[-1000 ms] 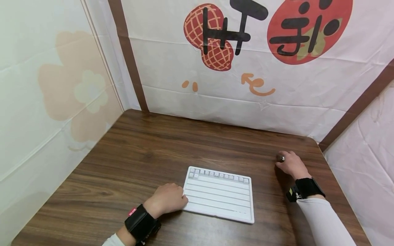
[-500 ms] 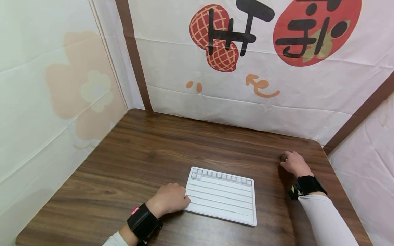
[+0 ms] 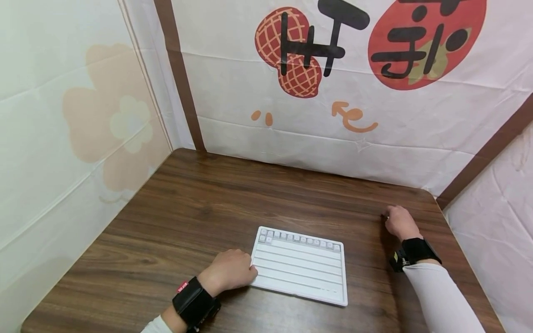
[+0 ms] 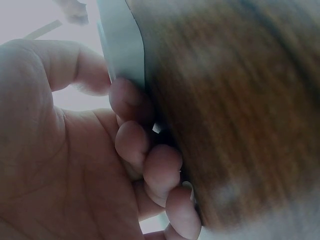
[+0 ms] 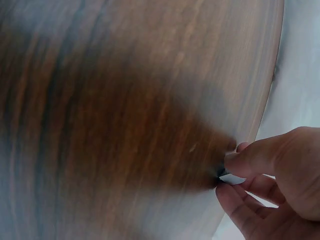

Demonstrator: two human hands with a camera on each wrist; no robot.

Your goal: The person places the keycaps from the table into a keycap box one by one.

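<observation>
A white keycap tray (image 3: 297, 268) lies slightly turned on the wooden table, its ridged rows running side to side. White keycaps (image 3: 296, 237) line its top row, with two more at the left of the second row. My left hand (image 3: 234, 269) grips the tray's left edge between thumb and fingers; the left wrist view shows the fingertips (image 4: 131, 102) right at its side. Far to the right, my right hand (image 3: 401, 223) is low over the table. Its thumb and fingers pinch a small pale piece (image 5: 233, 178), mostly hidden by the fingers.
The brown wooden table (image 3: 200, 208) meets a printed fabric wall (image 3: 233, 83) at the back. More fabric hangs along the left side (image 3: 96, 152) and the right side (image 3: 495, 194), close to the right arm. Each wrist wears a black band (image 3: 195, 301).
My right hand has turned slightly, and the small piece in its fingers now shows less in the head view. The left hand stays at the tray's edge. The head view has shifted a little.
</observation>
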